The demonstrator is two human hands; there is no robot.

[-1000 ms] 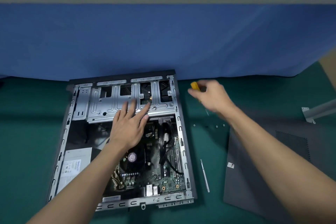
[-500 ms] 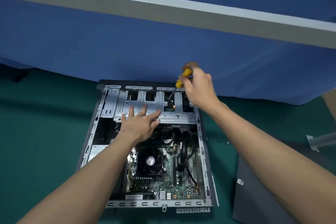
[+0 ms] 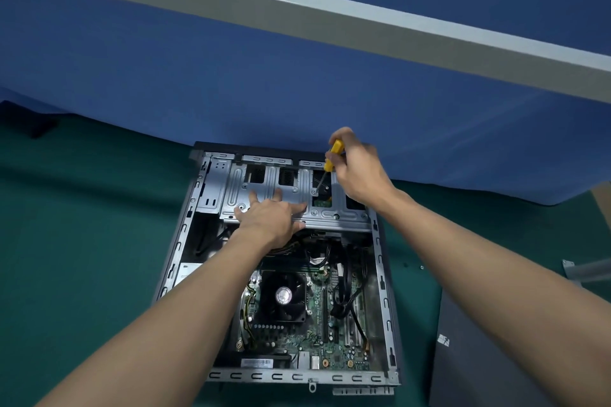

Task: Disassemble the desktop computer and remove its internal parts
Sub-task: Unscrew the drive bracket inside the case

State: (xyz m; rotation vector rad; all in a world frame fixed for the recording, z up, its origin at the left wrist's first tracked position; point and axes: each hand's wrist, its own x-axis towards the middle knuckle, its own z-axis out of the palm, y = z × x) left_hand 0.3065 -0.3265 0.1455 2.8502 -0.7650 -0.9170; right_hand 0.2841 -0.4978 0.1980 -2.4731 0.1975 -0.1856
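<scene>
An open desktop case point(image 3: 383, 304) lies flat on the green mat. A silver metal drive cage point(image 3: 334, 218) spans its far end. Below it sit the motherboard point(image 3: 317, 340) and a black CPU fan point(image 3: 284, 296). My left hand point(image 3: 267, 216) lies flat on the drive cage with fingers spread. My right hand point(image 3: 358, 172) grips a yellow-handled screwdriver point(image 3: 332, 155), whose tip points down at a screw inside a cage opening.
The dark removed side panel point(image 3: 496, 357) lies on the mat to the right. Small screws point(image 3: 421, 267) sit on the mat beside the case. A silver metal bracket point(image 3: 585, 271) is at the right edge. A blue partition point(image 3: 297, 92) rises just behind the case.
My right hand brought the screwdriver from the mat right of the case up over the drive cage and set its tip into an opening. My left hand stayed flat on the cage.
</scene>
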